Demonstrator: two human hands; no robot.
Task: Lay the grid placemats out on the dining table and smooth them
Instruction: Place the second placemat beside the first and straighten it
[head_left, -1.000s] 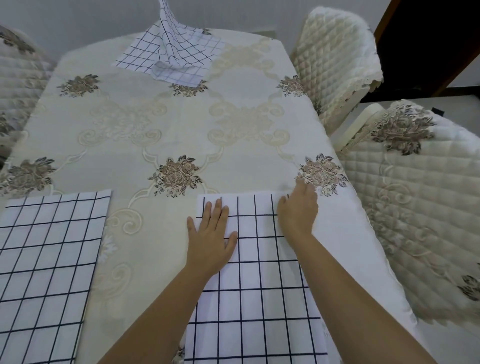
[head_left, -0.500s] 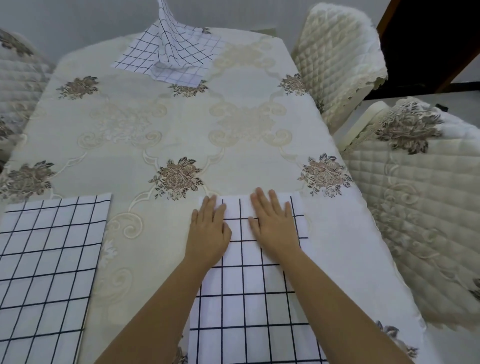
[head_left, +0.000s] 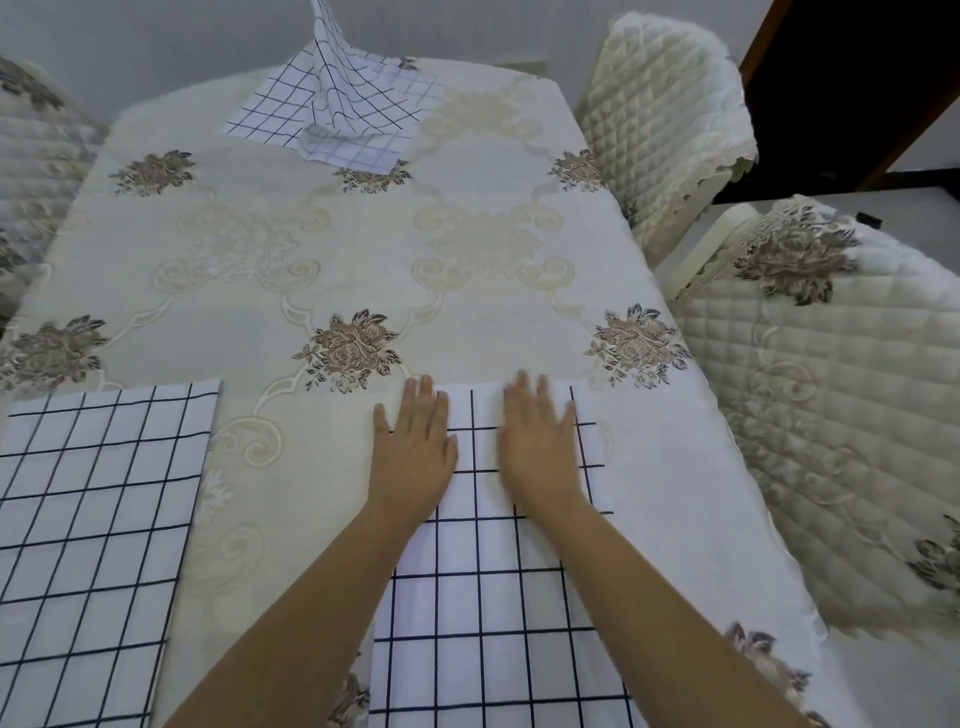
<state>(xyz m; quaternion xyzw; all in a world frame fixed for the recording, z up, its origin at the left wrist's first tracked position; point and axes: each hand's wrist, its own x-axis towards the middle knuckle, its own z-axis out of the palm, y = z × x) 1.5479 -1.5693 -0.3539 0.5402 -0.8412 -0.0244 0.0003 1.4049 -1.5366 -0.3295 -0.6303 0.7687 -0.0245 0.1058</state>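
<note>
A white placemat with a black grid (head_left: 483, 597) lies flat on the near right part of the dining table (head_left: 363, 249). My left hand (head_left: 413, 449) rests flat on its far left corner, fingers spread. My right hand (head_left: 540, 447) lies flat beside it near the far edge, slightly blurred. Another grid placemat (head_left: 88, 530) lies flat at the near left. At the far end a third grid cloth (head_left: 337, 109) lies partly on the table, with its middle pulled up into a peak.
A cream embroidered tablecloth with brown flower motifs covers the table. Quilted cream chairs stand along the right side (head_left: 670, 109) (head_left: 831, 395) and one at the far left (head_left: 36, 145). A dark doorway is at the upper right.
My right hand slid left from the mat's far right corner toward the middle, next to my left hand. My left hand moved slightly forward to the far edge.
</note>
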